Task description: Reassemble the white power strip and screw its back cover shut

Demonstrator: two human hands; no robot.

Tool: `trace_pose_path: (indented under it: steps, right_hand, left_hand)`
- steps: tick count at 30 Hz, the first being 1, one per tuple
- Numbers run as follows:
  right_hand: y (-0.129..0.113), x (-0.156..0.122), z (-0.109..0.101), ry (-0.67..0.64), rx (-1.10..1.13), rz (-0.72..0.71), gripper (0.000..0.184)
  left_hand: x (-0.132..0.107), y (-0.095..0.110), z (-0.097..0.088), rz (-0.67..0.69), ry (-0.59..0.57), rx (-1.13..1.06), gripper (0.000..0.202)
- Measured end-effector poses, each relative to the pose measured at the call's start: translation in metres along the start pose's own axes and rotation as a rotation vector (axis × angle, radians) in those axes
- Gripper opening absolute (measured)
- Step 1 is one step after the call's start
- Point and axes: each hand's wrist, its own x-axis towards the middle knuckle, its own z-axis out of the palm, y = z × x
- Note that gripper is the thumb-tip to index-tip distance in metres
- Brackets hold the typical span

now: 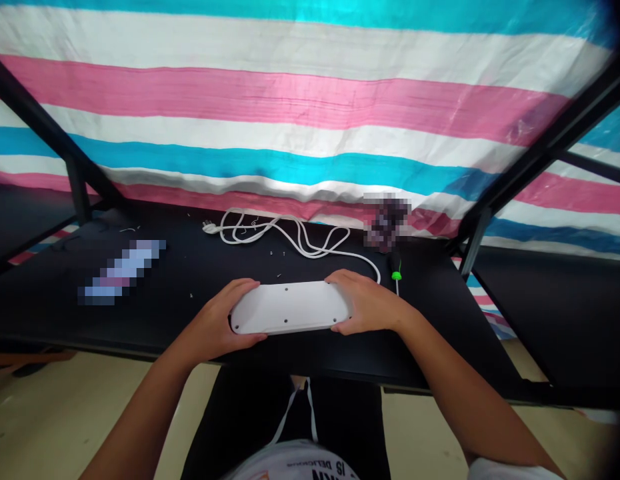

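Observation:
A white power strip (295, 305) lies between my hands near the table's front edge, its back with several dark screw holes facing up. My left hand (225, 317) grips its left end, thumb along the near side and fingers over the far side. Around the right end my right hand (365, 303) is closed in the same way. From behind my right hand a white cord (310, 250) runs out and loops across the table to a plug (209, 228). The power strip's underside is hidden.
A screwdriver (396, 275) with a black and green handle lies right of the cord. Several small screws (279, 275) are scattered on the black table (155, 320). Blurred-out items lie at left and back right. Striped sheeting (290, 100) hangs behind, between black metal frame bars (540, 157).

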Motion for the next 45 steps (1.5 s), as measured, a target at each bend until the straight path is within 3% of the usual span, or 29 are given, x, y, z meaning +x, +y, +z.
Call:
trace_pose_path:
  steps: [18,45]
  right_hand:
    - [-0.004,-0.0017,-0.0007,0.011,-0.037,-0.022,0.077]
    - [0.0023,-0.0004,0.0015,0.051,-0.003,-0.067,0.075]
  left_hand:
    - [0.0005,-0.0028,-0.0025,-0.062,-0.076,0.04,0.093]
    - [0.0072,0.0014,-0.0057,-0.047,-0.067,0.011,0.085]
